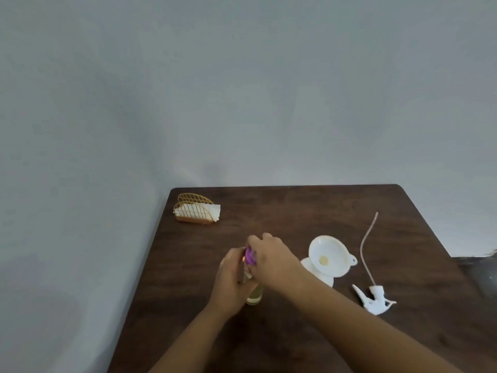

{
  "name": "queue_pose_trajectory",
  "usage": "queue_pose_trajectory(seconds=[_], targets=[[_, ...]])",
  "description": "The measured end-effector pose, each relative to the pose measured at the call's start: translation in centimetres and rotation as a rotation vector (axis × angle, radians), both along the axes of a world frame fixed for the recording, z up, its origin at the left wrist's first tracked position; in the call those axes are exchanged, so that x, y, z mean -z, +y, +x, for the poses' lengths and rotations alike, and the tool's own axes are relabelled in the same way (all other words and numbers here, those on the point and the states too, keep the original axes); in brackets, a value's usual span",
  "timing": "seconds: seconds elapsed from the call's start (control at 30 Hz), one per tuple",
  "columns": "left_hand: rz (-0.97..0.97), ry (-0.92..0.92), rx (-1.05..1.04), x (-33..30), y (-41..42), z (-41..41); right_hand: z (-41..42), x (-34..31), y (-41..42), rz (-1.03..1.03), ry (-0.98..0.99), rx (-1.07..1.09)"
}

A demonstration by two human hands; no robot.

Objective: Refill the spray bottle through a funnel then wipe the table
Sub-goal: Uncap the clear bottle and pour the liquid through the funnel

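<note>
— Purple cap [250, 256] at centre frame, gripped from above by right hand [271, 258]. Sitting on a clear refill bottle [254, 293] of yellowish liquid, upright on the dark wooden surface [282, 211].

— Progress so far?

— Early to middle, judging by the layout. Sprayer head [375, 298] with dip tube already off, lying at right of frame. White funnel [329, 258] seated in the mouth of a white spray bottle [318, 273], just right of the hands. Hard to tell whether any pouring is done; cap either coming off or going back on.

— Left to do?

— Probably pouring through the funnel, refitting the sprayer head, then wiping. Napkins in the wire holder [196, 210], upper left of the surface, untouched.

— And the fingers?

— Right fingers [258, 239] curled together around the cap, clamped on it. Left hand [231, 278] wrapped round the refill bottle's body, closed firmly on it, steadying. Fingertips mostly hidden behind the bottle.
</note>
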State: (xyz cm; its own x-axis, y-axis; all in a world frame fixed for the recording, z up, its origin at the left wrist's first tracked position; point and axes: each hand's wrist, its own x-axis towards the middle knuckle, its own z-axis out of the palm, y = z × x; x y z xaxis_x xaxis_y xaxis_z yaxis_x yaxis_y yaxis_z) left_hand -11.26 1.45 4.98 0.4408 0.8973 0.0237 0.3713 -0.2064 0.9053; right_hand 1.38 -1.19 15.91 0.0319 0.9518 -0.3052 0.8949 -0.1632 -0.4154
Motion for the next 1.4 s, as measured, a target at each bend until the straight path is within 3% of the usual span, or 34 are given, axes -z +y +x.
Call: queue_pose_trajectory(seconds=[0.13, 0.33, 0.6, 0.87, 1.07, 1.17, 1.3, 1.4], targets=[[-0.191, -0.046, -0.053, -0.5, -4.2, 0.3, -0.7, 0.7, -3.5, 0.038, -0.084, -0.106], [-0.026, 0.417, -0.002, -1.4, -5.4, 2.5, -1.4, 2.9, -5.4, 0.197, -0.15, -0.053], [-0.031, 0.341, -0.094, -1.1, -6.1, 3.0, -1.3, 3.7, -5.3, 0.273, -0.4, -0.02], [-0.162, 0.197, -0.126, -1.9, -6.9, 1.3, -1.1, 3.3, -5.7, 0.343, -0.495, -0.395], [-0.025, 0.427, 0.022, -1.6, -6.0, 0.5, -0.5, 2.2, -5.8, 0.35, -0.54, -0.635], [0.051, 0.448, 0.088, -2.2, -5.2, 0.3, -1.9, 1.7, -5.8, 0.258, -0.577, -0.536], [0.152, 0.53, 0.211, -2.2, -4.3, 0.4, -3.0, 1.6, -5.9, 0.174, -0.517, -0.431], [0.146, 0.528, 0.264, -1.3, -3.6, 0.5, -2.0, 1.1, -6.3, 0.171, -0.219, -0.298]])
